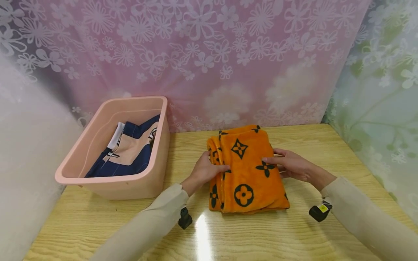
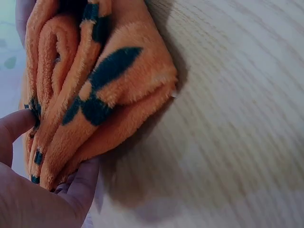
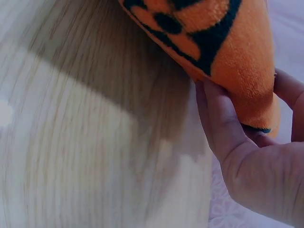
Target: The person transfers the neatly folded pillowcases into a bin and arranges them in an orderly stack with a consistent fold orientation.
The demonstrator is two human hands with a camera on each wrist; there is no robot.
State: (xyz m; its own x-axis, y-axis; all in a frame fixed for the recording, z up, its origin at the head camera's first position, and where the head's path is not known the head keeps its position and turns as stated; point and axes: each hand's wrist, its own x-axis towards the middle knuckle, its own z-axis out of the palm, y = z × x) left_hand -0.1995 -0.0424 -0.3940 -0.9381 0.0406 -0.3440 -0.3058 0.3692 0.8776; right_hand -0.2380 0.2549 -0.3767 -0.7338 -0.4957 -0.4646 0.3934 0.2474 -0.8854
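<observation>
An orange fleece blanket (image 1: 249,159) with dark green flower motifs, folded into a thick rectangle, is in front of me at the middle of the wooden table. My left hand (image 1: 203,169) pinches its left side, where the layers stack up, with the thumb on top and fingers underneath. On the opposite side my right hand (image 1: 295,165) grips the edge, thumb lying over the top face. The left wrist view shows the layered folds of the blanket (image 2: 128,90) between thumb and fingers. In the right wrist view, fingers (image 3: 221,114) reach under the blanket's rounded edge.
A pink plastic bin (image 1: 107,180) stands on the table (image 1: 107,224) at the left, holding a folded navy and beige fabric item (image 1: 130,150). Floral curtains (image 1: 202,72) hang behind the table and at its sides. Small black devices (image 1: 320,212) are strapped to both wrists.
</observation>
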